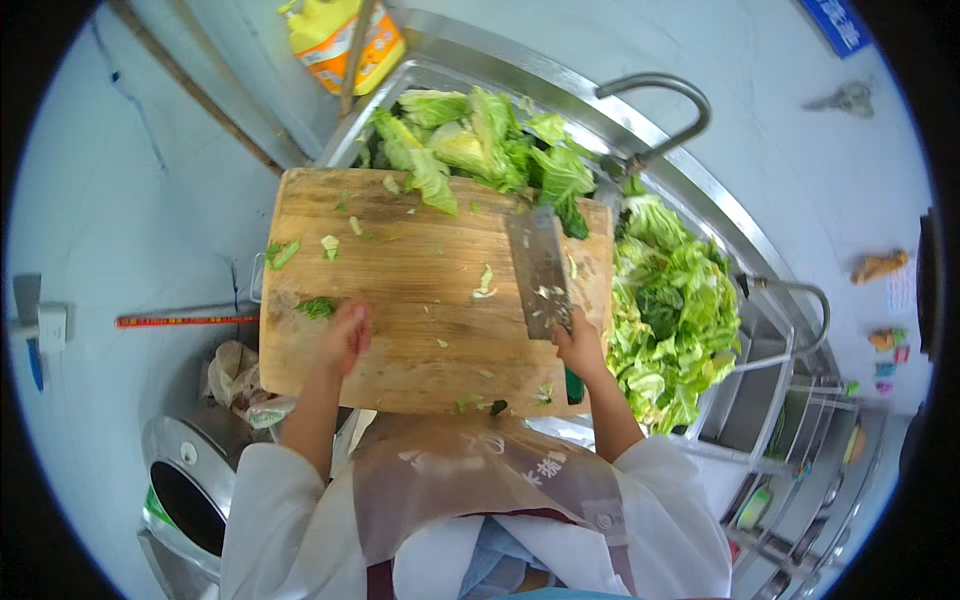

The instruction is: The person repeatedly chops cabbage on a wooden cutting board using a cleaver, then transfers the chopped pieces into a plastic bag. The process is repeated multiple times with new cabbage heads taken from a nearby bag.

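My right hand (pixel 585 349) grips the handle of a Chinese cleaver (pixel 534 262) over the right part of a wooden cutting board (pixel 420 300). Bits of chopped leaf stick to its broad blade. Over the left part of the board is my left hand (pixel 346 337), blurred, beside a small clump of dark green leaf scraps (pixel 315 307). Whether it touches or holds any of them I cannot tell. Leafy lettuce-like greens (pixel 480 142) fill the sink behind the board, with some leaves overlapping its far edge. More cut greens (pixel 667 322) are heaped right of the board.
Two curved metal faucets (pixel 694 112) (pixel 821 315) rise along the sink's back edge. A yellow jug (pixel 349 45) stands at the far left corner. Left of me are a round metal bin (pixel 187 450) and plastic bags (pixel 236 375). A wire rack (pixel 795 480) stands at right.
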The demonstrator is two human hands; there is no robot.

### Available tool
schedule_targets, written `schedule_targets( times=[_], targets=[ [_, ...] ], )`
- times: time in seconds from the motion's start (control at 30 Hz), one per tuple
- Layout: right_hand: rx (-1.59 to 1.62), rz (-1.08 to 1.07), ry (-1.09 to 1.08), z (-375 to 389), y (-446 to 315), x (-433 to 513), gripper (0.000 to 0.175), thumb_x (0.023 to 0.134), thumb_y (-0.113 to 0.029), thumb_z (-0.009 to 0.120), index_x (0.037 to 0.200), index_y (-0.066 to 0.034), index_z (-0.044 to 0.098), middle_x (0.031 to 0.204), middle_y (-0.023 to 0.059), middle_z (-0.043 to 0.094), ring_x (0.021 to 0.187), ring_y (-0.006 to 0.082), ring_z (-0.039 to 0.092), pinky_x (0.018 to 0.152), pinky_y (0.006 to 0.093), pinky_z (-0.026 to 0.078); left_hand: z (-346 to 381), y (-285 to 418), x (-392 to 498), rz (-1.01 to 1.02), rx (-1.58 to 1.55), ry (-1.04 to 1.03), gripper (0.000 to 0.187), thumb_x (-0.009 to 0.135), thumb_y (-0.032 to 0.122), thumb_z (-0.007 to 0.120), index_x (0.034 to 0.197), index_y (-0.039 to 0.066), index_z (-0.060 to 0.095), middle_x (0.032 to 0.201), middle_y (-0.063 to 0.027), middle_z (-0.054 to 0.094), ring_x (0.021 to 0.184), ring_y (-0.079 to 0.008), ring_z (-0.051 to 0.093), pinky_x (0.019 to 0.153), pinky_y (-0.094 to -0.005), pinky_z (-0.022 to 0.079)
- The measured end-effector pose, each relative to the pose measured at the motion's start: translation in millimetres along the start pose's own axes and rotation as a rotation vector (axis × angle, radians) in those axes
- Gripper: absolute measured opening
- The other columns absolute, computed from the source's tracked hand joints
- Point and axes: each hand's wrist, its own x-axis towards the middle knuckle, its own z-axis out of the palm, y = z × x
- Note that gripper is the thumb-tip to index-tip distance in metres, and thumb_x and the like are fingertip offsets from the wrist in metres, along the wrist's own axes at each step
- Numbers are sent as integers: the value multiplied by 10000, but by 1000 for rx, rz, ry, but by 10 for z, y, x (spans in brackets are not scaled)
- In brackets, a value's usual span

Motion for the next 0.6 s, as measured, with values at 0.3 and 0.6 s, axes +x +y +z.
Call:
schedule_targets(
  times=[0.3, 0.6],
  targets=[
    [582, -15, -260, 79, 285, 533, 316, 838, -91, 569, 1141, -39, 494, 716, 52, 559, 464, 145, 511, 412, 285, 436, -410, -1638, -2080, -343, 388, 380, 264, 815, 349, 679, 856, 98, 610, 702, -9, 577, 611, -101, 488, 521, -257, 398],
    [-642, -208, -739, 197, -102, 1272, 334, 855, -229, 585, 1095, 1, 547, 849, 145, 600, 747, 282, 609, 591, 411, 502, 371, -4925, -4383, -733, 295, 1208, 244, 751, 281, 618, 864, 72, 673, 814, -129, 669, 695, -251, 646, 644, -372, 517]
  ],
)
